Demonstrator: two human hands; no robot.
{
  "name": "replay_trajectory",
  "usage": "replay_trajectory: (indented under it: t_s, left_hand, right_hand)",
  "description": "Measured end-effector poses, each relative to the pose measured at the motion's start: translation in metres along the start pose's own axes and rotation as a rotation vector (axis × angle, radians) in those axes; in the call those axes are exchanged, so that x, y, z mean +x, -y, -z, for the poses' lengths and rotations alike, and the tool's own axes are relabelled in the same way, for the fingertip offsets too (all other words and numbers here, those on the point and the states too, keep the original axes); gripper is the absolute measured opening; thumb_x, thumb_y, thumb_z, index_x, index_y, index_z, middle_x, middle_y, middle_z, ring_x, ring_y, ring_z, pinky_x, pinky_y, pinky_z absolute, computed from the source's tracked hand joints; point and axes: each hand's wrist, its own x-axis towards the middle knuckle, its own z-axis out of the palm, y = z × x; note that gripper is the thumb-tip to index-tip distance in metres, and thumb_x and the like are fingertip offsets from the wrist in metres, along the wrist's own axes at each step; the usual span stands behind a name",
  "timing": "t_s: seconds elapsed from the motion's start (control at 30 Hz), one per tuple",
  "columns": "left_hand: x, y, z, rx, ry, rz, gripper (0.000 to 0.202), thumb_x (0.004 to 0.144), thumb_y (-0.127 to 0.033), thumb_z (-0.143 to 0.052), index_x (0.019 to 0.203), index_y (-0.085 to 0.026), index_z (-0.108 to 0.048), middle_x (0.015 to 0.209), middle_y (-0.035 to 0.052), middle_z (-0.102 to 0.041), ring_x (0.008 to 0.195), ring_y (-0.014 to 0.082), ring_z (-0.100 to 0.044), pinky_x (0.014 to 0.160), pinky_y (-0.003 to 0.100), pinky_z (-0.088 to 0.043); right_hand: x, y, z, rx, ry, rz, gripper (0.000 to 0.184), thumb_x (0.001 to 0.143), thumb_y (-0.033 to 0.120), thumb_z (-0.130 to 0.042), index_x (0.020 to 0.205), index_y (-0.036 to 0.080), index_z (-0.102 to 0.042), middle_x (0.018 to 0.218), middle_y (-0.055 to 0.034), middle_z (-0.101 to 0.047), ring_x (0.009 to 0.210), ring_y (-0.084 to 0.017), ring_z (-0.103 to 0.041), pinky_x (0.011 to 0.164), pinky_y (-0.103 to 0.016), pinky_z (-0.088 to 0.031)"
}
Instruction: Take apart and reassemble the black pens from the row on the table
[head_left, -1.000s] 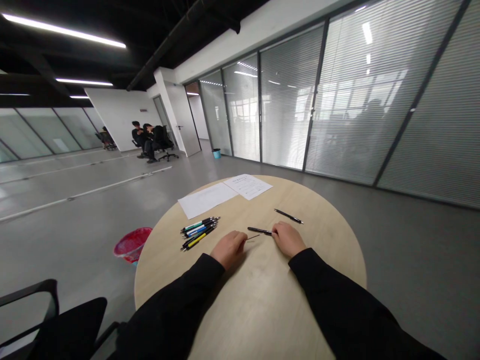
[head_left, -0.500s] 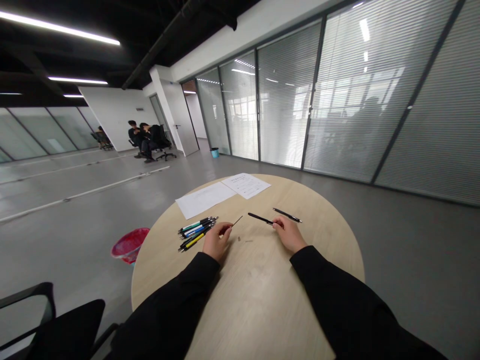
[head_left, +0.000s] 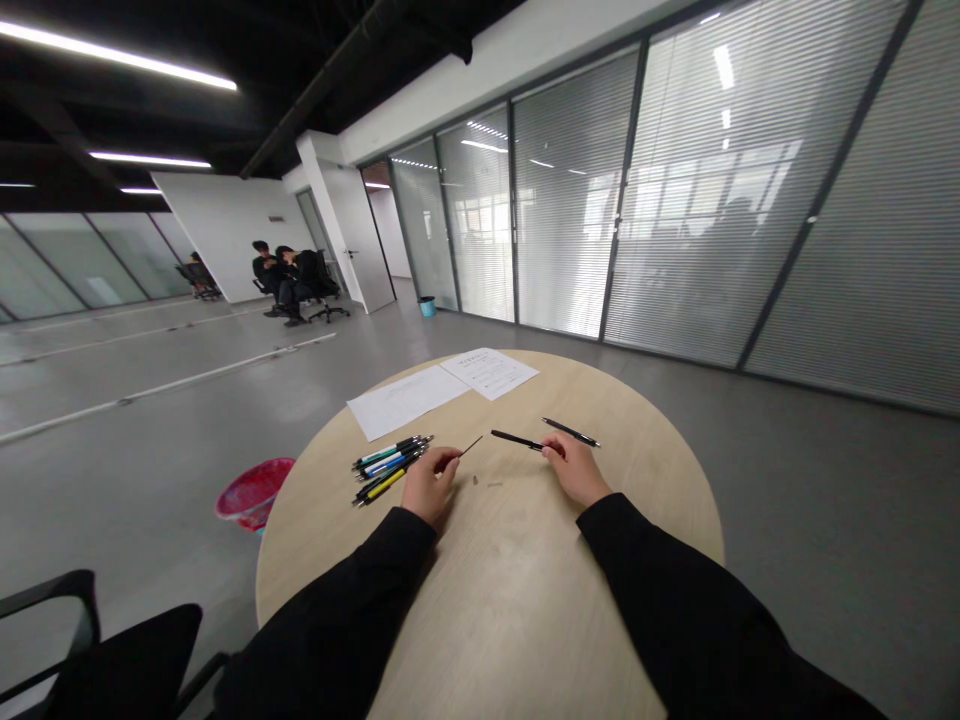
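Observation:
My left hand (head_left: 430,484) pinches a thin dark pen refill (head_left: 472,445), its tip slanting up to the right. In my right hand (head_left: 576,469) is a black pen barrel (head_left: 516,439), held by one end and pointing left toward the refill; the two are apart. Between the hands a small metal pen tip (head_left: 475,480) and a little spring (head_left: 495,485) lie on the table. Beyond my right hand rests another black pen (head_left: 571,432). Left of my left hand is a pile of pens (head_left: 386,462) with white, blue, green and yellow parts.
Two sheets of paper (head_left: 405,402) lie at the far side of the round wooden table (head_left: 517,600). A red basin-like bin (head_left: 253,492) stands on the floor at left, near a black chair (head_left: 120,660). Seated people (head_left: 292,280) are in the background.
The view has shifted slightly. Both hands keep their hold on the refill and the barrel, with hardly any movement.

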Motion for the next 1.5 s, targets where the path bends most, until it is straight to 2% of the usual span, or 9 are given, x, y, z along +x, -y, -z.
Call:
replay_trajectory:
  t_s: [0.67,1.03,1.33,1.5]
  left_hand:
    - [0.001,0.006,0.002,0.071,0.009,-0.031,0.021,0.087,-0.027,-0.051,0.091,-0.018,-0.070,0.089,0.0057,-0.071,0.076,0.0185,-0.060,0.074,0.033,-0.049]
    - [-0.002,-0.008,0.002,0.060,0.085,-0.090,0.020,0.087,-0.028,-0.051,0.089,-0.018,-0.068,0.087,0.0062,-0.070,0.078,0.0188,-0.062,0.075,0.033,-0.051]
    - [-0.005,-0.012,-0.004,-0.068,0.122,-0.068,0.019,0.083,-0.026,-0.057,0.098,-0.017,-0.064,0.085,0.0052,-0.069,0.075,0.0168,-0.064,0.072,0.031,-0.053]
    - [-0.005,-0.010,-0.002,-0.019,0.100,-0.051,0.020,0.085,-0.030,-0.057,0.101,-0.018,-0.060,0.090,0.0050,-0.066,0.077,0.0166,-0.062,0.071,0.031,-0.051]
  right_hand:
    - [0.000,0.007,0.005,-0.104,0.060,0.055,0.013,0.086,0.021,-0.050,0.083,0.019,-0.063,0.082,-0.0027,-0.066,0.076,-0.018,-0.057,0.072,-0.028,-0.041]
    - [-0.005,0.020,0.002,-0.123,0.112,0.087,0.012,0.086,0.018,-0.051,0.081,0.019,-0.062,0.081,-0.0031,-0.064,0.077,-0.018,-0.056,0.071,-0.027,-0.040]
    - [-0.008,0.025,-0.002,-0.083,0.138,0.091,0.013,0.086,0.019,-0.050,0.082,0.019,-0.063,0.078,-0.0020,-0.064,0.072,-0.016,-0.056,0.069,-0.026,-0.039]
    - [-0.008,0.024,-0.001,-0.059,0.117,0.088,0.013,0.086,0.020,-0.051,0.082,0.019,-0.063,0.079,-0.0018,-0.065,0.073,-0.017,-0.056,0.069,-0.026,-0.039]
